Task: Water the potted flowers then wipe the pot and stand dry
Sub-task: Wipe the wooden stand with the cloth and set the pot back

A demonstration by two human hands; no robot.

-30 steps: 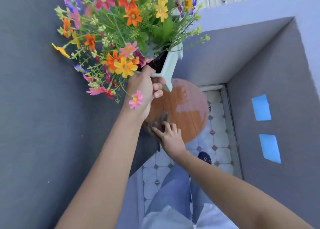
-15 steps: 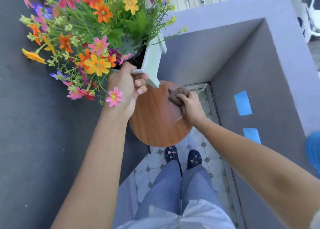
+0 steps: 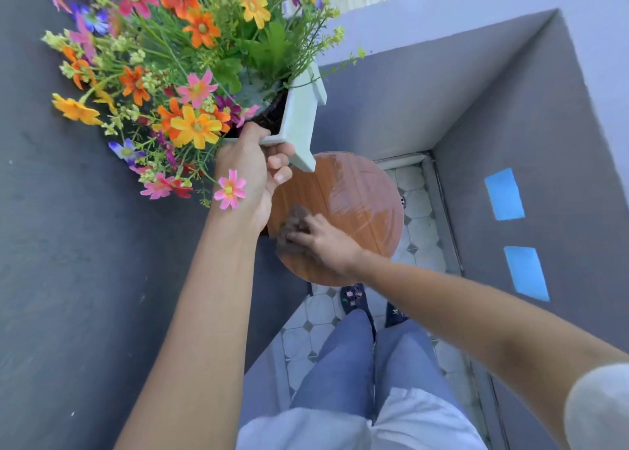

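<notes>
The left hand (image 3: 250, 173) is curled tight around the near rim of the white pot (image 3: 301, 122), holding it tilted above the round wooden stand (image 3: 354, 194) — flowers (image 3: 177, 61) spilling leftward. The right hand (image 3: 323, 242), fingers bent, presses a brown cloth (image 3: 289, 226) onto the stand's near-left edge — a wet sheen covers its far side.

Pot lifted off stand, cloth on top.
White square pot (image 3: 301, 119) w/ mixed flowers (image 3: 190, 58), tilted, held above round wood stand (image 3: 354, 190); wet sheen far side; brown cloth (image 3: 292, 226) near-left edge.
</notes>
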